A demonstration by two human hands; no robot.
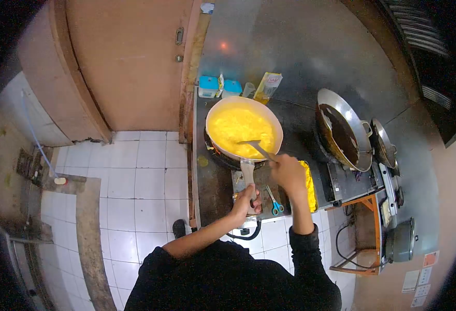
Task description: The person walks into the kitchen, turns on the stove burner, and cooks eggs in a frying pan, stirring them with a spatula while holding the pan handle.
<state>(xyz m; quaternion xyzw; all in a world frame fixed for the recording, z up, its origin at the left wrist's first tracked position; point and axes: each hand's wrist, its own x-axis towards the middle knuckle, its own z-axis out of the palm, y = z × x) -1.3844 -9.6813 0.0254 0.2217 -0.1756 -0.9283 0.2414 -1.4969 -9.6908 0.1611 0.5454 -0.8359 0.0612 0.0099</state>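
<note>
A light-coloured pan [275, 115] sits over the burner at the counter's left part, with yellow egg-like food [238, 127] spread across its inside. My left hand [247, 202] is wrapped round the pan's handle [247, 173]. Above and right of it, my right hand [289, 176] grips a spatula [261, 150], whose blade touches the yellow food near the pan's front side. Blue-handled scissors [276, 208] lie between my hands, on the counter's front part. Just right of them, a tray holds folded yellow food [309, 186], partly hidden by my right hand.
Two blue-lidded tubs [208, 87], a clear cup [248, 89] and a yellow pouch [268, 88] stand behind the pan. A large wok [342, 129] with dark liquid is at right, another pan [383, 142] beyond it. A grey pot [403, 241] sits lower right.
</note>
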